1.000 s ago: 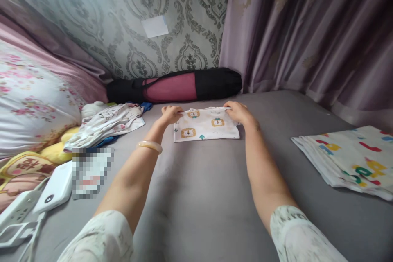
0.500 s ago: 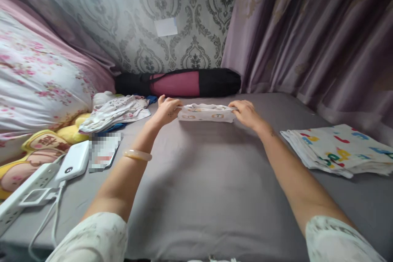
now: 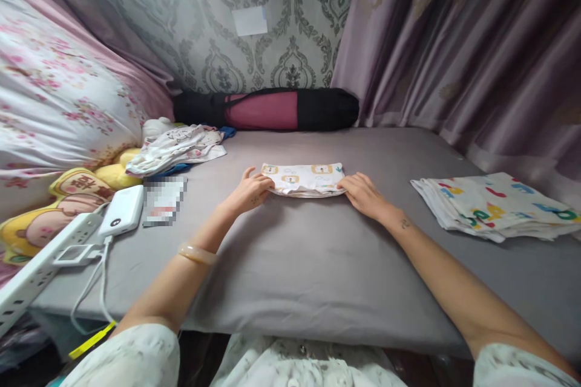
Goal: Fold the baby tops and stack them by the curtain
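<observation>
A folded white cloth with small coloured prints (image 3: 304,179) lies flat on the grey sheet (image 3: 308,254) in front of me. It looks like a baby garment, though its exact kind is hidden by the folds. My left hand (image 3: 254,189) pinches its near left corner, with the index finger slightly raised. At the near right corner, my right hand (image 3: 363,193) grips the edge between thumb and fingers. A pale bangle (image 3: 197,253) circles my left forearm.
Right: a stack of folded printed cloths (image 3: 494,202). Left: crumpled clothes (image 3: 181,148), a pixelated packet (image 3: 164,201), a power bank (image 3: 121,210), a power strip (image 3: 49,266) and a yellow plush (image 3: 40,230). A black and pink roll bag (image 3: 267,110) lies along the wall.
Both hands have brought the cloth down and nearer. It hung edge-on above the sheet before; now it lies with its printed face up. The view has tilted down.
</observation>
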### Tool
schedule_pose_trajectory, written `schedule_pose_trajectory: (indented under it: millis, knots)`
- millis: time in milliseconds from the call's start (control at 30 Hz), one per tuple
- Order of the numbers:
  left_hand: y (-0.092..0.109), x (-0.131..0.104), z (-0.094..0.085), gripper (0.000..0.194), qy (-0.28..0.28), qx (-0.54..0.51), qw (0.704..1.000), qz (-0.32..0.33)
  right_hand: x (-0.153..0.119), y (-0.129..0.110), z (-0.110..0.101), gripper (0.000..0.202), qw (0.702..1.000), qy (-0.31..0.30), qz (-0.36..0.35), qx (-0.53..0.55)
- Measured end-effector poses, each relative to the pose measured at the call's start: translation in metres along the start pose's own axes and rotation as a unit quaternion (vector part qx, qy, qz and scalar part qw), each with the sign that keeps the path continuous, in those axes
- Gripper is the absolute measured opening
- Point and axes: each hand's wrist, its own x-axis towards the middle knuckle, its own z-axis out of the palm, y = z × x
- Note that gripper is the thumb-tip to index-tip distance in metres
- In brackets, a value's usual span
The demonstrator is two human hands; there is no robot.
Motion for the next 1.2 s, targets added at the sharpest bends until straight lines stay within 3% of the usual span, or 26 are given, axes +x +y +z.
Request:
schedule_pose_trajectory:
  millis: [200,300,400,533,667,833,1200]
  knots:
    - [0.000,-0.011,0.007,0.025,-0.023,-0.018,0.999,0.015,-0.010,-0.006,-0.001,0.042,1.000,-0.029,-0.007,0.005]
    - [0.001,-0.010,0.006,0.022,-0.015,-0.048,0.999,0.003,-0.001,-0.008,-0.006,0.034,0.998,-0.052,0.037,0.008]
    - [0.006,0.006,0.008,0.029,0.020,-0.066,0.995,-0.066,0.024,-0.017,-0.008,0.031,0.995,-0.045,0.088,0.002]
    - [0.023,0.046,0.021,0.028,0.069,-0.041,0.986,-0.143,0.070,-0.042,0.005,0.044,0.995,-0.013,0.094,0.011]
    - [0.040,0.079,0.045,0.037,0.033,0.005,0.987,-0.156,0.102,-0.064,0.029,0.053,0.991,-0.066,0.115,0.013]
    - [0.042,0.087,0.068,0.050,-0.016,0.033,0.986,-0.165,0.108,-0.069,0.049,0.058,0.985,-0.103,0.136,0.026]
    - [0.042,0.085,0.066,0.055,-0.047,0.004,0.977,-0.209,0.108,-0.064,0.052,0.059,0.977,-0.130,0.166,0.042]
